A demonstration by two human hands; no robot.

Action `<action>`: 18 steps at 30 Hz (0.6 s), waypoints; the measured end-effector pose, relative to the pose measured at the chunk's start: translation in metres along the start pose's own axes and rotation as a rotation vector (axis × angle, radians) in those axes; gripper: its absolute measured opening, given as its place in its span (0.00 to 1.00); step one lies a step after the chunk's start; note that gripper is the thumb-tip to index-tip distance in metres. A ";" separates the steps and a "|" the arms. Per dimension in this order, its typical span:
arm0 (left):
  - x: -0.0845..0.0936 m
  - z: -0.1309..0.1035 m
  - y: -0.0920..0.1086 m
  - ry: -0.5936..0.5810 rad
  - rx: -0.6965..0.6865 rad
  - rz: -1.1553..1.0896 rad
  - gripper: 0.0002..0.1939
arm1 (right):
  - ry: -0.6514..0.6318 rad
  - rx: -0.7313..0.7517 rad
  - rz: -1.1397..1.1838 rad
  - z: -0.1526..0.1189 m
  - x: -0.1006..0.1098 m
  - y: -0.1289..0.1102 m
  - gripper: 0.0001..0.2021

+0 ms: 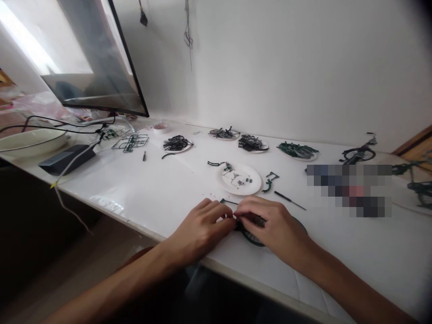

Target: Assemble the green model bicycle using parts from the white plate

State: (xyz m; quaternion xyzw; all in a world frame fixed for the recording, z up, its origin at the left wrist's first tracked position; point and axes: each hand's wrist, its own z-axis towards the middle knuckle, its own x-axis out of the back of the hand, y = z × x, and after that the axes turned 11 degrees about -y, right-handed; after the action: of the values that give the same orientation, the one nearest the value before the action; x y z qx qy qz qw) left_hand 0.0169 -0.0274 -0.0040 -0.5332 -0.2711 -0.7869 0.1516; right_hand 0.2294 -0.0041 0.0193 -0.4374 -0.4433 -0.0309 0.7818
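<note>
My left hand (206, 227) and my right hand (275, 224) meet at the fingertips near the table's front edge. Both are closed in a pinch around a dark part of a small green model bicycle. A spoked wheel with a green rim (252, 240) shows beneath my right hand, partly covered by it. What the right fingertips pinch is too small and hidden to name. Just beyond the fingers lies a thin dark rod-like part (229, 202). A slim black screwdriver (285, 196) rests on the table beyond my right hand.
Ahead stands a white paper plate (221, 182) with small parts, beside loose green pieces (267, 185). Farther back are plates of dark parts (177, 143) and green parts (297, 150). An assembled model bicycle (359, 154) stands right; a monitor (97, 58) and basin (33, 143) are left.
</note>
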 end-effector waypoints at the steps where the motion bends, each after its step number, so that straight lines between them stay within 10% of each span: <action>1: 0.000 0.000 0.000 0.001 0.022 -0.044 0.11 | 0.000 0.002 -0.002 0.000 0.000 0.000 0.09; 18: -0.012 -0.002 0.000 0.066 0.173 -0.359 0.22 | -0.070 0.210 -0.140 -0.004 0.004 0.008 0.11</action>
State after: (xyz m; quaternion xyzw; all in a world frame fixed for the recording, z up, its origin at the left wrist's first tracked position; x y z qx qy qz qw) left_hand 0.0199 -0.0288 -0.0156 -0.4351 -0.4232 -0.7922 0.0631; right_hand 0.2380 -0.0006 0.0163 -0.3219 -0.5002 -0.0234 0.8035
